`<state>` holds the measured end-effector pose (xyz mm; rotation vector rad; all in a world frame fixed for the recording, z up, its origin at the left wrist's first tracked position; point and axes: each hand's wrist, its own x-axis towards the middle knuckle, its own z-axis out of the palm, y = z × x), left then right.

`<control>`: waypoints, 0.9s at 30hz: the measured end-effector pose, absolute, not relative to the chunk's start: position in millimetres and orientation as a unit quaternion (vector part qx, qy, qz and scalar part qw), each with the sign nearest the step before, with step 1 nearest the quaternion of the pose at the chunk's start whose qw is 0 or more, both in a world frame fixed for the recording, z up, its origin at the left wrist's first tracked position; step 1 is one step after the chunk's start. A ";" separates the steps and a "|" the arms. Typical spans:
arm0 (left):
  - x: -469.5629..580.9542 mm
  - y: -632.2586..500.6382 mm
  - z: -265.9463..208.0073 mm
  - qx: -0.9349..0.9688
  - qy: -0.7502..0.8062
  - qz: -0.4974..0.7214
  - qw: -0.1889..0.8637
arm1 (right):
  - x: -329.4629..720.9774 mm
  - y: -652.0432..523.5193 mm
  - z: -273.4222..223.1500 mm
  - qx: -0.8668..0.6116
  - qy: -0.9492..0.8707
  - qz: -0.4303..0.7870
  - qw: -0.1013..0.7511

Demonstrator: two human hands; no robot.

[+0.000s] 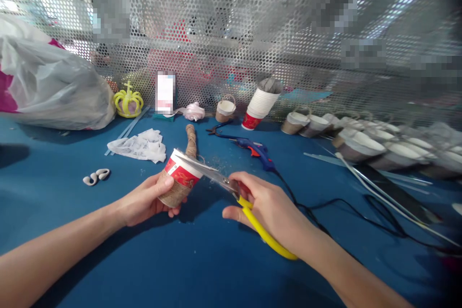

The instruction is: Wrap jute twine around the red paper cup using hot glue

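Note:
My left hand is closed around a red and white paper cup, tilted, with brown twine wrapped round its lower part. My right hand holds scissors with yellow handles. Their metal blades lie across the cup's rim; whether they are parted I cannot tell. Just behind the cup lies a roll of brown twine. To the right of it is a blue hot glue gun with a red trigger. A pair of dark pliers rests close to its nozzle.
A stack of paper cups leans by the perforated metal screen. Several twine-wrapped cups line the right side. Crumpled white material, a yellow crown-shaped piece and a plastic bag lie left. A black cord crosses the blue table.

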<state>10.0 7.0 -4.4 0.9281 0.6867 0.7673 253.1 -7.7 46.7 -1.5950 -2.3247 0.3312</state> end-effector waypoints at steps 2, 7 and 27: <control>11.8 4.8 -3.6 0.441 0.330 0.357 0.755 | 252.3 -7.2 46.2 -0.546 -0.816 0.111 0.156; 15.3 0.5 0.0 0.467 0.354 0.349 0.731 | 251.1 -5.9 42.9 -0.538 -0.820 0.104 0.163; 8.9 9.1 -2.7 0.437 0.319 0.370 0.755 | 253.4 -7.6 43.3 -0.558 -0.805 0.119 0.164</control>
